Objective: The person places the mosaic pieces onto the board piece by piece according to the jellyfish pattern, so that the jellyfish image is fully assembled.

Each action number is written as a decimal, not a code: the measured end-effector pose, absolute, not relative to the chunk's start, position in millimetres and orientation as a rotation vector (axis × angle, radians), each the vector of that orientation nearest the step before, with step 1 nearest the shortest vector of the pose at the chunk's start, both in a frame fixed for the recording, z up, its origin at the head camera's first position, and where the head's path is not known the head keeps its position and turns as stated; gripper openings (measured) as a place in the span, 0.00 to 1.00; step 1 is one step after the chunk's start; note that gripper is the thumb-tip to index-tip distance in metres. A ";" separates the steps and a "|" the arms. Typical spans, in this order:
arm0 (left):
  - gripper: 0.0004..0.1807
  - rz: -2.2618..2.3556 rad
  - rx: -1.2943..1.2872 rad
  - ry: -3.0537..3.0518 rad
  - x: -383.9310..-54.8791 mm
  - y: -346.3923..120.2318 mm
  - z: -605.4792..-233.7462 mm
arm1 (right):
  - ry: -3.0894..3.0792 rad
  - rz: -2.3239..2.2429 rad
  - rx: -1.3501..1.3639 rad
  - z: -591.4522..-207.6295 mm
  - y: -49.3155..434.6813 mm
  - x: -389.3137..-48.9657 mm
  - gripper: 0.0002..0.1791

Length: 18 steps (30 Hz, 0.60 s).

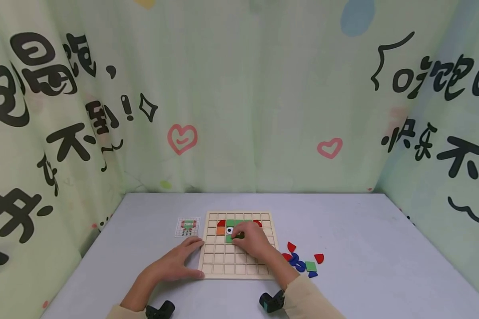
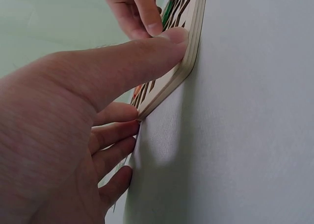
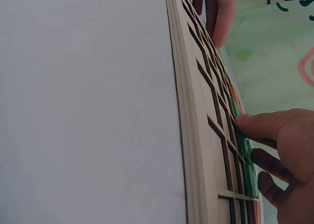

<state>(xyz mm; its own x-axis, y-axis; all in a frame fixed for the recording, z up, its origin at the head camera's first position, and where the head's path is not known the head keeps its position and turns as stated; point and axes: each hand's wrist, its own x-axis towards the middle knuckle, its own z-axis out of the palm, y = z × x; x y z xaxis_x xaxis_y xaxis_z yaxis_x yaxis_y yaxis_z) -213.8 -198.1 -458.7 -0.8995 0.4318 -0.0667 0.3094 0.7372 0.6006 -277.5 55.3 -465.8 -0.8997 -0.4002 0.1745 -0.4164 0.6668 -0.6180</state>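
**A wooden grid board and its tiles between two hands**

Head view. The wooden grid board (image 1: 219, 258) lies flat on the tabletop (image 1: 363, 230), between the left hand (image 1: 177, 261) and the right hand (image 1: 253, 241). Its shallow cells serve as small trays: they hold red end pieces (image 1: 221, 223), green tiles (image 1: 230, 223), an orange tile (image 1: 221, 230) and an eye tile (image 1: 229, 230), while the lower cells that show are bare. A picture card (image 1: 187, 227) lies just beside its left edge. Right of the board are loose red wedges (image 1: 319, 258), blue pieces (image 1: 300, 266) and a green square (image 1: 310, 266), some touching or overlapping.

Left wrist view. The left grip is spread and not clenched: the thumb rests on the rim at a near corner, the fingertips against the side. The layered edge suggests plywood, probably light and stiff; the raised rim is the natural place to steady it.

Right wrist view. The thumb touches a green strip of tiles, with bent fingers close by; whether the right grip pinches a tile cannot be told. The tiles look thin, rigid and smooth, likely very light and apt to slide under a fingertip. Opposite edges offer the best hold, since a seated tile leaves little side exposed.
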 end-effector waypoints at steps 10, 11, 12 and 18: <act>0.48 0.893 0.582 2.741 -213.2 -196.3 -458.8 | -2.858 1.175 0.690 -463.4 67.8 -275.7 0.04; 0.48 0.888 0.584 2.746 -213.4 -196.4 -459.1 | -2.855 1.172 0.681 -463.0 70.0 -275.2 0.04; 0.48 0.885 0.586 2.749 -213.5 -196.4 -459.2 | -2.853 1.173 0.669 -462.8 72.4 -274.6 0.04; 0.48 0.892 0.602 2.756 -212.9 -197.0 -458.8 | -2.817 1.194 0.617 -460.9 90.3 -270.3 0.05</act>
